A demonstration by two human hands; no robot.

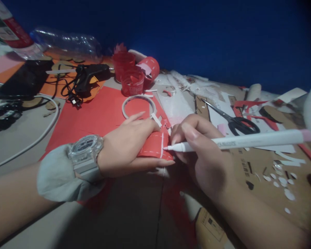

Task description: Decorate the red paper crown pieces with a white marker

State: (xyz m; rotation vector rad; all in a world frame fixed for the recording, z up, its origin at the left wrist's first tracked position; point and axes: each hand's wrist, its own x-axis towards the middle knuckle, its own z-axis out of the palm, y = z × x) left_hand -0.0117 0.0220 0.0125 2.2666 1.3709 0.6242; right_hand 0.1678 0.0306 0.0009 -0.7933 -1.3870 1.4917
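Observation:
My right hand (199,148) grips a white marker pen (256,139) with a pink tip and a pink end. Its tip meets a small red paper piece (151,142) beside a white line drawn across it; more white dashes run along the edges. My left hand (131,141), with a clear-cased watch at the wrist, holds this piece, the thumb along its near edge and the fingers over its far side. Just beyond those fingers lies a roll of white tape (124,107) on a large red sheet (93,112). The left palm hides part of the small piece.
Black scissors (238,123) lie right among paper scraps. White paper dots (283,182) are scattered on cardboard (256,204). Behind are red cups (132,82), a black glue gun (89,77) with its cord, and a clear bottle (67,41). A white cable (48,128) curves at left.

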